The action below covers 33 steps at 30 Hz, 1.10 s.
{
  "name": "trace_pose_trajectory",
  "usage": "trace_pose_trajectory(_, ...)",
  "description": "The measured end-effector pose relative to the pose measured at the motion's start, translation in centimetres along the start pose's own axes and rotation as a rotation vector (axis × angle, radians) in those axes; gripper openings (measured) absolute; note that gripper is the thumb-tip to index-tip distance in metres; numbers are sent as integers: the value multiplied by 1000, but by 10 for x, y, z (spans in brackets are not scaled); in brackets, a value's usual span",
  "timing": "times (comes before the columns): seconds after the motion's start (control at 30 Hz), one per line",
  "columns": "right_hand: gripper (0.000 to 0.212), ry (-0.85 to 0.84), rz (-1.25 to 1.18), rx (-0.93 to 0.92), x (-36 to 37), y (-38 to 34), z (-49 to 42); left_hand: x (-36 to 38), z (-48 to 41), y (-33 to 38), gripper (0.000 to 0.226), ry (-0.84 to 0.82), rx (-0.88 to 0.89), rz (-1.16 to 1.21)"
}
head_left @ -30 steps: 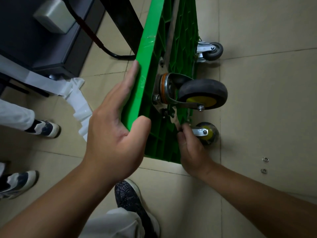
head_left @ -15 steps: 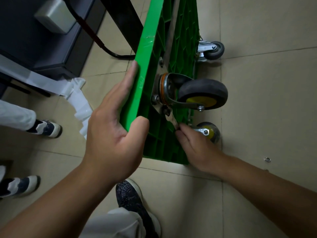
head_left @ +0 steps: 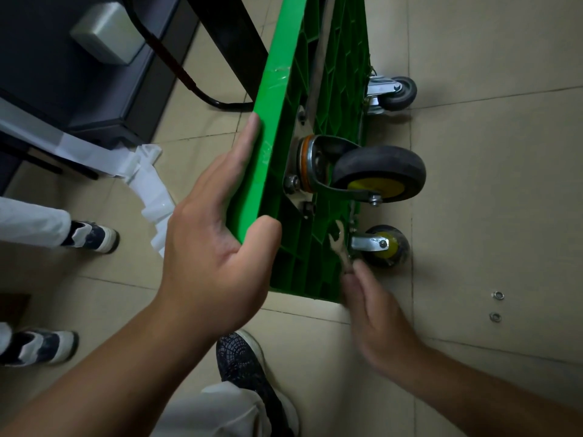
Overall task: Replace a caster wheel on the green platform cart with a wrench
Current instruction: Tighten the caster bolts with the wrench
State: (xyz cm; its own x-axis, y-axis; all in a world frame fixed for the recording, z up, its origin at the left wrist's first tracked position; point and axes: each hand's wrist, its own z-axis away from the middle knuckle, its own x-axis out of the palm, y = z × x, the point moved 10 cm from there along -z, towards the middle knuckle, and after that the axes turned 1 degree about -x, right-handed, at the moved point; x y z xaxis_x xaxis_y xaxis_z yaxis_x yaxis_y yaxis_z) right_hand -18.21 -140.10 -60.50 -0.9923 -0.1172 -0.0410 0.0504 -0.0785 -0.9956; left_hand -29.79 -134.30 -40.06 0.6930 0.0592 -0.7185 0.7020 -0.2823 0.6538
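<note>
Green cart [head_left: 277, 121] gripped by left hand [head_left: 214, 257], right hand [head_left: 375, 316] pinching wrench [head_left: 340, 247].

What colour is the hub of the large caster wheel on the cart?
Yellow hub, ringed by a black tyre; the head view shows it.

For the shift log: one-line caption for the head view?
Left hand grips the upended green cart while right hand holds a wrench below the large caster.
</note>
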Motion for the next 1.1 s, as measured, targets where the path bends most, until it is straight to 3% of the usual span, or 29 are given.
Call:
trace_pose_trajectory(0.27,15,-43,377,-208,-22,-9,-69,1,0,-2,86,-3,4,17)
trace_pose_trajectory(0.47,34,-243,559,-147,-20,-16,-88,3,0,-4,85,0,9,32)
trace_pose_trajectory(0.57,17,-294,450,-166,-9,-18,-75,0,0,-6,84,6,5,19)
trace_pose_trajectory(0.67,32,-289,245,-81,-2,-12,-51,0,-1,-5,83,5,1,27)
trace_pose_trajectory(0.87,40,-254,-440,201,36,-21,7,2,0,-2,85,6,4,6)
trace_pose_trajectory(0.93,40,-185,-401,173,37,-18,19,2,0,-1,85,5,11,4)
trace_pose_trajectory(1.1,45,-22,-30,-5,4,1,-1,2,-1,-2,86,0,2,1)
